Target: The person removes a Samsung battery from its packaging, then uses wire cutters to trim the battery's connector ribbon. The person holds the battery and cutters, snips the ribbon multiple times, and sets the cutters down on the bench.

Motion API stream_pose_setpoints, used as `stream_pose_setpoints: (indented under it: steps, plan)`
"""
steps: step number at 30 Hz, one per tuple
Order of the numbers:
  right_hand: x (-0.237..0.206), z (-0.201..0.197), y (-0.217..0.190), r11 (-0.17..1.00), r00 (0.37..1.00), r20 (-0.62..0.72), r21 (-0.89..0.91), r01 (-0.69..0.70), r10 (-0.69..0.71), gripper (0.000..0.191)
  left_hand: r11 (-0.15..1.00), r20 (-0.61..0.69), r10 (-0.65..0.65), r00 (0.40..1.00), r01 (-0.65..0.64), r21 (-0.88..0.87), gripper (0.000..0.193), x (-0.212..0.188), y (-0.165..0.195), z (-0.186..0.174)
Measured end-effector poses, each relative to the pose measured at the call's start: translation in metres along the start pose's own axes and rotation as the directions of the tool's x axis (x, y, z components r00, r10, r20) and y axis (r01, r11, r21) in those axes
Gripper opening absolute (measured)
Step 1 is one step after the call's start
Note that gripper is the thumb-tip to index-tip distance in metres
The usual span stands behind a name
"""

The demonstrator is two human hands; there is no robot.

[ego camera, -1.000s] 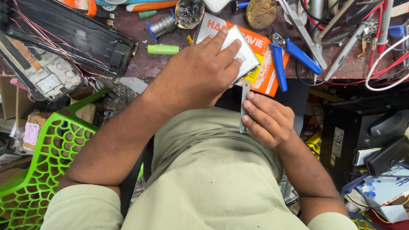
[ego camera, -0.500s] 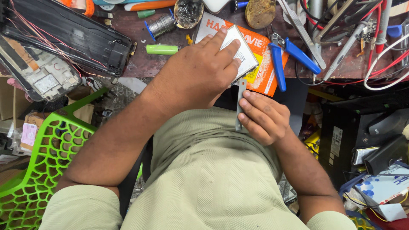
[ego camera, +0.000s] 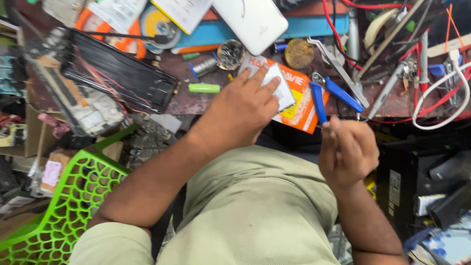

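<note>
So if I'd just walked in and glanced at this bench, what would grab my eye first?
Probably the left hand, pressed flat on a small white flat piece atop an orange packet at the bench's near edge. Beside it, the right hand is curled in a loose fist just below blue-handled pliers. At lower left, a bright green lattice chair stands out against the clutter.

Single head-worn camera, looking steeply down from close range over the person's lap; cluttered desk point(ego camera: 196, 100) fills the frame's top, green chair point(ego camera: 59, 206) at lower left.
</note>
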State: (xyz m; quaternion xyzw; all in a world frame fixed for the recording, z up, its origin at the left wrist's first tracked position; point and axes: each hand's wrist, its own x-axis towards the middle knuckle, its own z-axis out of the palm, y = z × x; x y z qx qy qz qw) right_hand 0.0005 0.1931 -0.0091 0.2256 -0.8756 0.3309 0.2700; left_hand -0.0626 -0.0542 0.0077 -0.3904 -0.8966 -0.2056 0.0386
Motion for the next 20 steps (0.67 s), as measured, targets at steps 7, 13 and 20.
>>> stream_pose_setpoints:
  steps: [7, 13, 20]
  plan:
    - [0.061, 0.013, -0.018, 0.983, 0.974, 0.202, -0.171, -0.067, 0.102, 0.018, 0.999, 0.008, -0.043, 0.999, 0.044, -0.027, 0.036, -0.004, 0.001, 0.003]
    - [0.126, 0.054, -0.023, 0.941, 0.988, 0.122, -0.312, 0.131, -0.097, 0.005, 0.996, 0.076, -0.077, 0.994, 0.080, -0.038, 0.040, -0.008, 0.001, 0.007]
    - [0.143, 0.082, -0.039, 0.910, 0.986, 0.031, -0.381, 0.164, -0.165, 0.008, 0.998, 0.199, -0.055, 0.979, 0.058, -0.011, 0.051, -0.009, -0.002, 0.000]
